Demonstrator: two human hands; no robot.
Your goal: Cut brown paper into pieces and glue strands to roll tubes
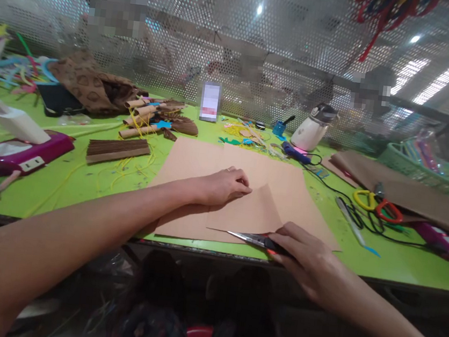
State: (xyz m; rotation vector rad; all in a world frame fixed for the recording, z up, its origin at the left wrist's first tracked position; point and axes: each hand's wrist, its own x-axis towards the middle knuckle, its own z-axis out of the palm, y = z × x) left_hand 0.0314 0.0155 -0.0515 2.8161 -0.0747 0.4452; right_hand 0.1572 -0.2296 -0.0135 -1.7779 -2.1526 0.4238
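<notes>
A large tan sheet of paper (209,161) lies flat on the green table (64,183), with a smaller folded tan piece (250,212) on top near the front edge. My left hand (222,185) rests with curled fingers on the folded piece's upper left edge, pinching or pressing it down. My right hand (304,253) grips red-handled scissors (255,239), whose blades point left along the bottom edge of the folded piece.
Rolled brown paper tubes (149,116) and a brown strip stack (117,151) lie at the left, beside a purple tray (19,153). A glue gun (314,127), cable, yellow and red scissors (378,205), brown sheets and a green basket (431,170) sit to the right. Perforated metal screen behind.
</notes>
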